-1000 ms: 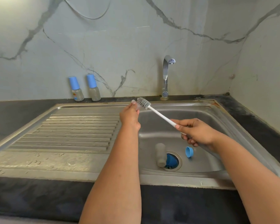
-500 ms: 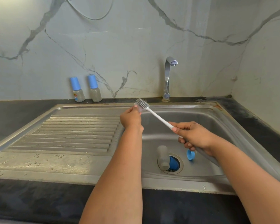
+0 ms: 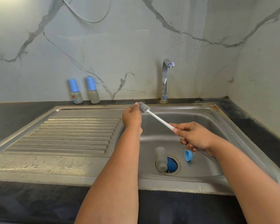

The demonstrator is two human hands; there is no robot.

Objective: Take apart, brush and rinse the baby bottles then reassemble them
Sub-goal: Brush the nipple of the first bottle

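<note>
While right hand [image 3: 196, 136] grips slim white brush [image 3: 158, 120], left hand [image 3: 132, 117] pinches small clear part; bristly head touching it.

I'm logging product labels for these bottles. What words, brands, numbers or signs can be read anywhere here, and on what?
No text can be read.
Left baby bottle on the counter: small coloured print on its body, too small and blurred to read.
Right baby bottle, bottle brush, blue ring in the sink, tap: no markings visible.
</note>
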